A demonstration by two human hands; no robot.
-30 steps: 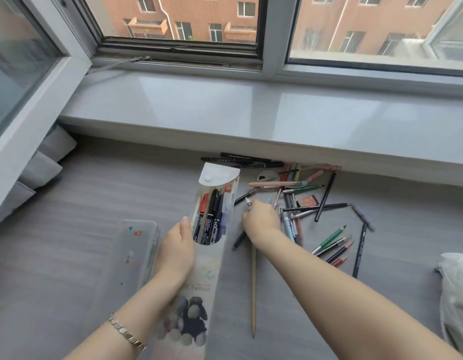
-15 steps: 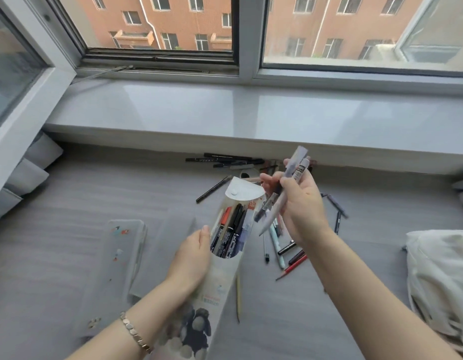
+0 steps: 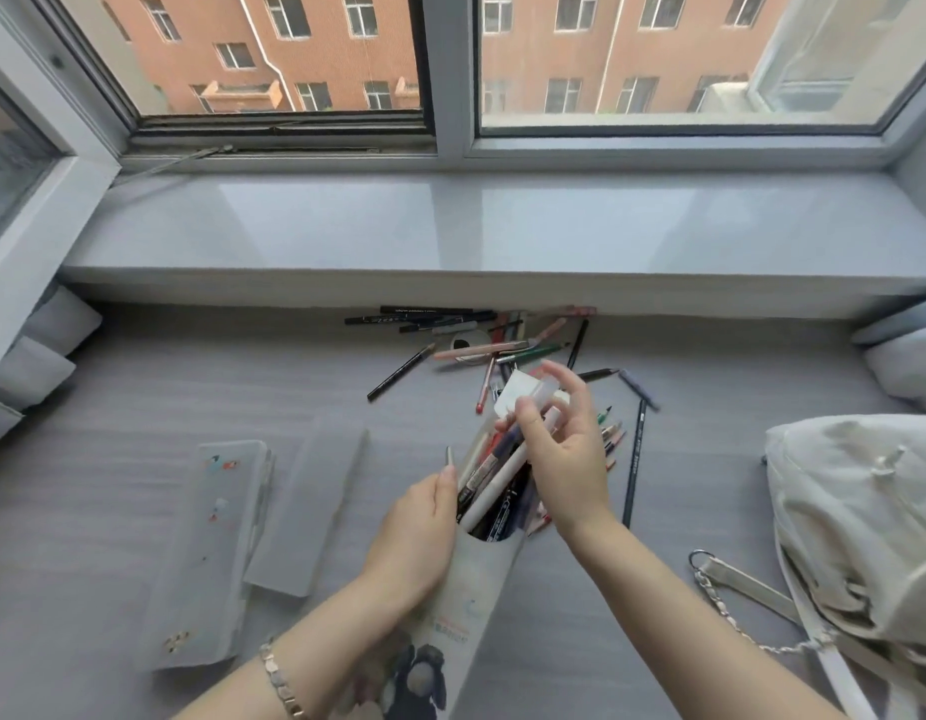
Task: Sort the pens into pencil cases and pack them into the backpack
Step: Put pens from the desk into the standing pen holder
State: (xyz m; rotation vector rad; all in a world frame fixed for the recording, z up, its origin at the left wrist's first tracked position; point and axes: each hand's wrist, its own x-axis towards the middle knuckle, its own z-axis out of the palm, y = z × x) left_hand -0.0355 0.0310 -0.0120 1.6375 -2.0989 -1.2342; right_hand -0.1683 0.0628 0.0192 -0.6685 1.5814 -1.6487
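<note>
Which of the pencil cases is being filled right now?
The printed pencil case held by the left hand; the frosted case and the plain sleeve lie flat and untouched.

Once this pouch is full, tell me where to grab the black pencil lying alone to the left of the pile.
Take the black pencil at mid-shaft, pinching from above across its sides. It lies flat and diagonal on the floor, apart from the other pens, so nothing crowds its middle and it should lift level.
</note>
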